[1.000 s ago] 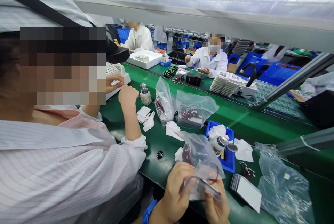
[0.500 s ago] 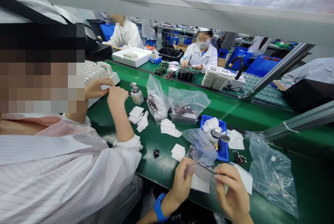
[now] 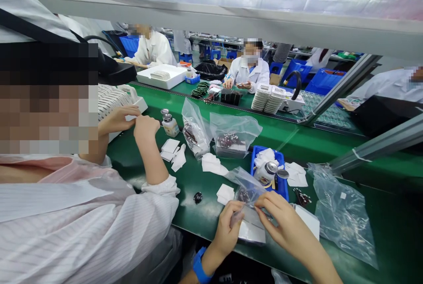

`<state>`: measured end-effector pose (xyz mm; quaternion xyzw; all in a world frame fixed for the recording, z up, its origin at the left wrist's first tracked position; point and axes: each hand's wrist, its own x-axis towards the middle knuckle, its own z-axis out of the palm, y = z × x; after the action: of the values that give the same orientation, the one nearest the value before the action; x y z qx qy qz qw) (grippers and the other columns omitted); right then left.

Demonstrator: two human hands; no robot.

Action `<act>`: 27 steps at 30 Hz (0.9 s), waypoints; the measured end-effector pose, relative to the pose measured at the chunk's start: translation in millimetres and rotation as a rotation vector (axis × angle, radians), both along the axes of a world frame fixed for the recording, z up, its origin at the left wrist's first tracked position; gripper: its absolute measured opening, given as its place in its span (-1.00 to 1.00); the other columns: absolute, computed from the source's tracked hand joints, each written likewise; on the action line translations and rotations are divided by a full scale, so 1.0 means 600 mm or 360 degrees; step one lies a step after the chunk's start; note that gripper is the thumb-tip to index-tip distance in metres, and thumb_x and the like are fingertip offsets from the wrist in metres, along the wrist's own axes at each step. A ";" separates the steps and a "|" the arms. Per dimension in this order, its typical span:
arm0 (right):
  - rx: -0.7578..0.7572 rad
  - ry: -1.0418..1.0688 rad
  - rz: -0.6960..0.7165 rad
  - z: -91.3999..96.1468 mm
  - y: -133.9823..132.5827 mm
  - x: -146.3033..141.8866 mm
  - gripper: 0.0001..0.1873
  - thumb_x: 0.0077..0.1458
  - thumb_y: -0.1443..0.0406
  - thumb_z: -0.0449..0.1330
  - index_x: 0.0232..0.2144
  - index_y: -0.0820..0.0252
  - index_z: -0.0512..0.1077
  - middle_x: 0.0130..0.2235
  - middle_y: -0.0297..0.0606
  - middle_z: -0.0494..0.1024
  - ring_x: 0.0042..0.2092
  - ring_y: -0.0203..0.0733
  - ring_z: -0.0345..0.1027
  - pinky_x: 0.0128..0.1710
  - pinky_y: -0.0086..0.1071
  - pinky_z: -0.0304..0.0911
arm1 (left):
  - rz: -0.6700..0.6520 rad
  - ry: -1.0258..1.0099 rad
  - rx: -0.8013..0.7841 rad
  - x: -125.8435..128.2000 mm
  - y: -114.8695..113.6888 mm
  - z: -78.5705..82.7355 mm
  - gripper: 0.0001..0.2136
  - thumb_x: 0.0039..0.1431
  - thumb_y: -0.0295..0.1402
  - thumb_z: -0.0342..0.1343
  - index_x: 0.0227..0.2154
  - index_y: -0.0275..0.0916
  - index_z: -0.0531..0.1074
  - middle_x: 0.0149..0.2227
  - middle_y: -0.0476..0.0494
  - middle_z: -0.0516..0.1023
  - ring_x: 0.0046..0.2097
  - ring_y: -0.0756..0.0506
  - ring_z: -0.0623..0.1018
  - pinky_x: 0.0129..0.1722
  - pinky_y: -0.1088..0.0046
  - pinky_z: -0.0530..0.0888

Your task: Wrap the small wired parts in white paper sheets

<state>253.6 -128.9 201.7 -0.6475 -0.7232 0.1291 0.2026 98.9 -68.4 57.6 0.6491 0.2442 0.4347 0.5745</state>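
My left hand (image 3: 229,224) pinches the edge of a clear plastic bag (image 3: 246,178), thumb against fingers. Close to it, the fingertips of my right hand (image 3: 276,218) pinch the same edge. Dark wires with pale ends (image 3: 243,195) show through the film. Below my hands, a flat white piece (image 3: 251,232) lies at the bench edge, seemingly under or inside the film. To the left sit a stack of white squares (image 3: 225,193) and a small black coil (image 3: 197,197).
Beyond my hands, a blue tray (image 3: 283,189) holds a metal-topped bottle (image 3: 267,171) and white wipes. An empty-looking plastic bag (image 3: 343,213) lies to the right. A co-worker's arm (image 3: 150,156) reaches over the bench at left. Two filled bags (image 3: 231,138) stand at the back.
My right hand has moved left along the bag's edge, close to my left hand. The stretch of edge between them is now much shorter. The view has shifted slightly.
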 end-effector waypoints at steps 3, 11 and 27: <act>0.0035 -0.0006 -0.0018 -0.006 -0.001 -0.001 -0.85 0.32 0.35 0.00 -0.11 0.06 0.31 -0.12 -0.21 0.47 -0.07 -0.06 0.39 -0.08 -0.10 0.38 | -0.0063 0.0011 0.0002 -0.008 0.003 -0.009 -0.82 0.36 -0.29 -0.03 -0.32 -0.23 0.39 -0.09 -0.18 0.49 -0.02 -0.11 0.50 0.02 0.35 0.39; -0.0052 0.0051 -0.0204 -0.020 -0.009 0.007 -0.86 0.32 0.32 0.03 -0.08 0.06 0.29 -0.07 -0.20 0.45 -0.06 -0.07 0.40 -0.10 -0.15 0.40 | -0.0150 0.0071 -0.0079 -0.019 0.012 -0.022 -0.70 0.30 -0.19 0.06 0.00 -0.21 0.39 0.04 -0.25 0.47 0.10 -0.19 0.46 0.14 0.25 0.37; 0.1258 0.0287 -0.1197 0.054 -0.113 0.136 -0.71 0.03 0.24 0.37 -0.15 0.05 0.49 -0.23 -0.21 0.56 -0.24 -0.08 0.49 -0.17 -0.14 0.44 | -0.0325 0.0045 0.0029 -0.029 0.025 -0.030 -0.59 0.29 -0.10 0.02 0.09 -0.20 0.31 0.12 -0.28 0.40 0.18 -0.26 0.38 0.20 0.13 0.27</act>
<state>335.4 -196.6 234.2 -0.7221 -0.4154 -0.1786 0.5236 81.5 -53.7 39.5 0.6820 0.1809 0.3670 0.6063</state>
